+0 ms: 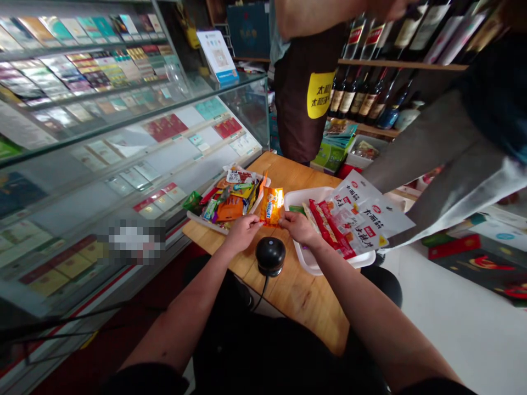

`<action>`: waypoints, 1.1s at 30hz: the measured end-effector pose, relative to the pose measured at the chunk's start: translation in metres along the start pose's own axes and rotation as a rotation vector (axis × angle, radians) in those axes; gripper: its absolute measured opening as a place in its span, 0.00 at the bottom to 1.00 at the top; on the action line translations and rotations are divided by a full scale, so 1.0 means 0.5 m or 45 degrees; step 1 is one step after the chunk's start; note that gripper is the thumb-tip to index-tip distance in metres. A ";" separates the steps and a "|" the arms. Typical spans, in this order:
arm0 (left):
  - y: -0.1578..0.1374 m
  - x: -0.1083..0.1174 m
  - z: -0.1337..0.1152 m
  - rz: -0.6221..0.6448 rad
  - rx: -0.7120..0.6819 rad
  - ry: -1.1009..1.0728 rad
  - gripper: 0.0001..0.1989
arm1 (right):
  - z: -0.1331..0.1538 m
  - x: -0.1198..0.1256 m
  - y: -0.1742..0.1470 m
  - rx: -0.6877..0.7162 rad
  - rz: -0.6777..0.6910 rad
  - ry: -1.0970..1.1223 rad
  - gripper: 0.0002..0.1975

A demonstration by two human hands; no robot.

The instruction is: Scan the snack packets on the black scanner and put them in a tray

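Observation:
Between my two hands an orange snack packet (272, 206) is held upright above the wooden table. My left hand (246, 229) pinches its lower left corner, and my right hand (300, 226) grips the lower right one. Just below the packet sits a round black scanner (270, 255) with a cable. To the left, a white tray (218, 226) is heaped with small colourful snack packets (230, 200). On the right, a white plastic basket (313, 269) holds larger red and white snack bags (354, 216), some sticking out past its rim.
The wooden table (304, 307) stands beside a glass display counter (135, 131) full of small boxes. A person in a dark apron (298, 104) stands behind the table, and another in grey trousers (436, 148) at the right. Bottle shelves (395, 65) line the back.

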State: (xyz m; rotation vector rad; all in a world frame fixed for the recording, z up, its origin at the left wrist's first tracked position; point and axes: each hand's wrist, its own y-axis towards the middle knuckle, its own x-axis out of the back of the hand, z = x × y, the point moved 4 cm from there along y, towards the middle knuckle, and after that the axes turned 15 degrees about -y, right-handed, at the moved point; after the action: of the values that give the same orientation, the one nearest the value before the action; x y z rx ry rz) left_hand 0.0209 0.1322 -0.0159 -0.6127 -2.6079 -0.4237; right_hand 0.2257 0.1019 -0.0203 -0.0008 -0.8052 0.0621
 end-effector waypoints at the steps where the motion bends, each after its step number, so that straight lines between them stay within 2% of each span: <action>1: -0.001 -0.001 0.006 -0.001 -0.007 0.026 0.11 | -0.002 -0.005 0.000 -0.018 0.007 -0.011 0.13; 5: -0.005 -0.007 0.021 0.005 -0.004 0.088 0.10 | -0.002 -0.018 -0.001 -0.087 0.017 -0.091 0.13; 11: -0.004 -0.011 0.031 -0.019 0.005 0.137 0.08 | -0.003 -0.026 -0.001 -0.083 0.047 -0.113 0.13; 16: -0.001 -0.013 0.033 0.016 -0.027 0.193 0.09 | -0.012 -0.032 0.001 -0.037 0.108 -0.043 0.12; 25: -0.007 -0.018 0.037 0.054 0.007 0.179 0.07 | -0.011 -0.022 -0.001 0.032 0.084 -0.186 0.12; 33: -0.004 -0.023 0.032 0.075 -0.016 0.234 0.09 | -0.025 -0.026 -0.003 0.056 0.188 -0.083 0.11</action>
State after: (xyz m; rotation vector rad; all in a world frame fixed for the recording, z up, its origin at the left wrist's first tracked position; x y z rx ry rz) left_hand 0.0243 0.1327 -0.0354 -0.6224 -2.4087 -0.4555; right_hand 0.2256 0.1000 -0.0383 -0.0166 -0.8678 0.2206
